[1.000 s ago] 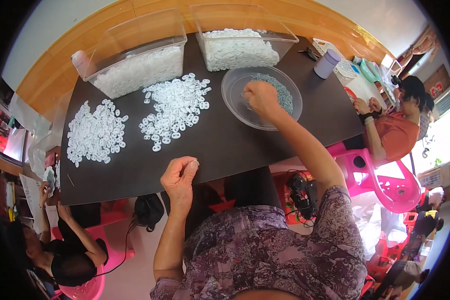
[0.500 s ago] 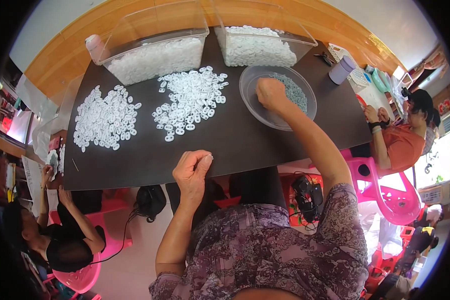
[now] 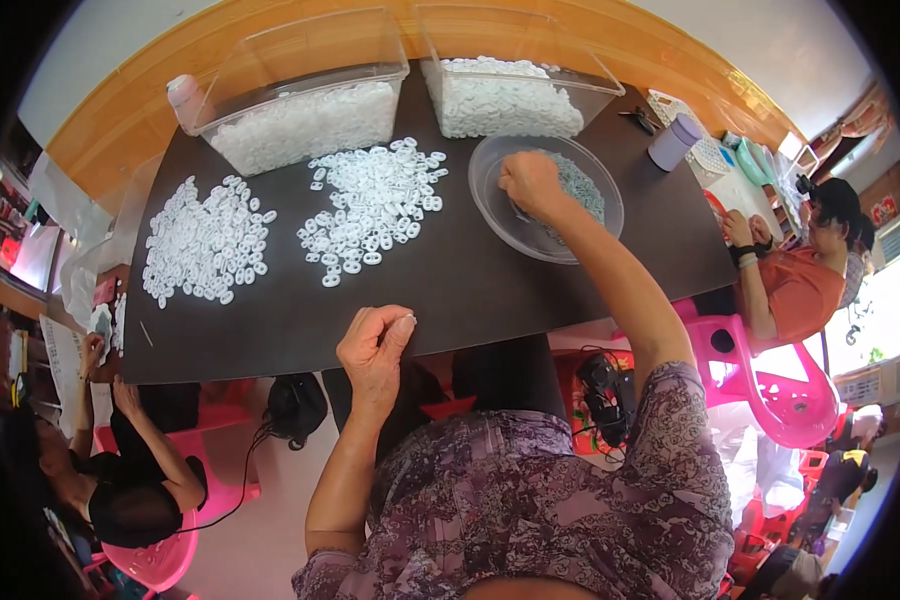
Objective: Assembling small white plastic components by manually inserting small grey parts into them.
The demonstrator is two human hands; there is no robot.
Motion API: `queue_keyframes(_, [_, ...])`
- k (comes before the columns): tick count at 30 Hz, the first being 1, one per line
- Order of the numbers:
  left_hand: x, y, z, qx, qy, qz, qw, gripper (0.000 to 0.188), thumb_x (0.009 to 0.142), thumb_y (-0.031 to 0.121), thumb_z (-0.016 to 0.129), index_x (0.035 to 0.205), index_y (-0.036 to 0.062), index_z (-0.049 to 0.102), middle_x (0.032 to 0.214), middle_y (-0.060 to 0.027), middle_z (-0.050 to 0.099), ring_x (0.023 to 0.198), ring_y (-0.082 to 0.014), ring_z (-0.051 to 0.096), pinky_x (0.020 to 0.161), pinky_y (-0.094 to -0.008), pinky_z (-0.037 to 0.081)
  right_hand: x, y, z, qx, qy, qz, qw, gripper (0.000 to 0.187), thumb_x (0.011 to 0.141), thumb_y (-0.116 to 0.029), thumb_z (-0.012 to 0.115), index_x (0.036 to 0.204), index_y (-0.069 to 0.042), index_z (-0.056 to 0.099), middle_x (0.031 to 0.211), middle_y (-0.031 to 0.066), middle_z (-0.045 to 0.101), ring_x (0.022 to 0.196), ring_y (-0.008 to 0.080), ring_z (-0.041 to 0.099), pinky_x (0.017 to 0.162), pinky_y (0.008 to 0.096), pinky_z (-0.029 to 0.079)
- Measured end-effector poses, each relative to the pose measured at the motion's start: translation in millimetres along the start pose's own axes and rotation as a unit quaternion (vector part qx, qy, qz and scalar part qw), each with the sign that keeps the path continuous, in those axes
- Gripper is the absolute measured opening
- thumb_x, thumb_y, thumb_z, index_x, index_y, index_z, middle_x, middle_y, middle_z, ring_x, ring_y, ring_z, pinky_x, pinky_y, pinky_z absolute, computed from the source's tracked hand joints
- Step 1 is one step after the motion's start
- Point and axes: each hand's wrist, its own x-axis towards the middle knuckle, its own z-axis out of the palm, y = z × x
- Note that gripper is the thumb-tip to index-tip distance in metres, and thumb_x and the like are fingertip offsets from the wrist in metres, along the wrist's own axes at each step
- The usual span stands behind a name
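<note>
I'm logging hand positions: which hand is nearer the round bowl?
Right. The right hand is over the left part of the round bowl. The left hand is apart from it, lower and farther left in the view, by the front edge of the table.

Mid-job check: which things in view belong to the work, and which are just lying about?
Apparently in the work:
left hand
right hand, over the clear bowl
grey pieces
left white pile
right white pile
left bin
right bin

Apparently just lying about:
lavender container
pale pink bottle
dark-handled tool
thin stick
</note>
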Motion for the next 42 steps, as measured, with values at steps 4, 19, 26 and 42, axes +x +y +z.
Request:
queue_keyframes(4, [0,4,1,0.006,0.016,-0.02,1.0,0.005,0.08,0.001,0.064,0.084,-0.0016,0.064,0.078,-0.0012,0.058,0.073,-0.0083,0.054,0.067,-0.0213,0.043,5,4,18,-0.056,0.003,-0.036,0.998,0.015,0.072,-0.016,0.056,0.066,-0.002,0.058,0.071,0.0215,0.059,0.07,0.041,0.057,0.063,0.0495,0.044])
queue_keyframes(19, [-4,1,0,-0.317,0.008,-0.134,0.939,0.011,0.088,0.008,0.06,0.093,-0.0023,0.061,0.083,-0.0014,0.06,0.076,-0.0075,0.056,0.072,-0.0217,0.047,-87,-116,-67,0.323,0.042,-0.032,0.945,0.005,0.078,0.0,0.059,0.083,-0.002,0.058,0.071,0.0011,0.053,0.064,0.0082,0.048,0.057,0.0233,0.038])
queue_keyframes(26, [-10,7,-5,-0.327,0.013,-0.149,0.933,0.011,0.088,0.007,0.059,0.093,-0.0022,0.061,0.084,-0.0019,0.06,0.076,-0.0079,0.057,0.073,-0.0222,0.048,-114,-164,-51,0.498,-0.068,-0.057,0.863,0.01,0.075,0.005,0.06,0.084,-0.001,0.061,0.077,0.0033,0.055,0.066,0.0094,0.05,0.06,0.0226,0.04])
queue_keyframes(42, [-12,21,-13,-0.299,0.043,-0.176,0.937,0.009,0.086,0.003,0.06,0.092,-0.004,0.062,0.08,-0.0043,0.062,0.07,-0.0091,0.057,0.067,-0.0205,0.046,-126,-180,-33,0.581,-0.084,0.036,0.809,0.011,0.078,-0.001,0.064,0.088,-0.002,0.061,0.07,-0.003,0.053,0.061,0.0026,0.046,0.055,0.0198,0.04])
